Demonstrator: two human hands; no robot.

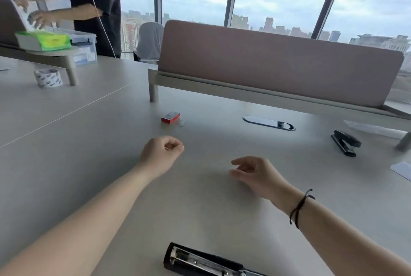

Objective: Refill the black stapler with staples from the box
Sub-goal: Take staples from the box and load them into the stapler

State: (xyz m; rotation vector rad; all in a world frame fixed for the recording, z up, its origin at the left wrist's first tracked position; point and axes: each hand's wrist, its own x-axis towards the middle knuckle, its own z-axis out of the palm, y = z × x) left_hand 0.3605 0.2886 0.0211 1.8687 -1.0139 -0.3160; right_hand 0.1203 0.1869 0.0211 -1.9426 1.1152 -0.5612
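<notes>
Black stapler (206, 262) lies opened at bottom centre, red staple box (170, 117) mid-frame on worktop (66, 142); left hand (161, 152) loosely clenched, apparently empty, right hand (255, 172) open, so fetching staples looks next.

Your opened stapler (200, 262) lies on the bench (111, 142) nearest you, between your two forearms. Ahead of it your left hand (161, 153) and right hand (253, 172) hover apart over bare bench. Beyond your left hand sits the staple box (170, 117), with a small strip of staples (182, 123) just beside it on its right. The cable port (269, 123) lies to the right of those, and a second stapler (345, 142) farther right. Behind them all stands the divider panel (278, 62). Far left, a tape roll (47, 77) sits beside a shelf leg (71, 73).
</notes>
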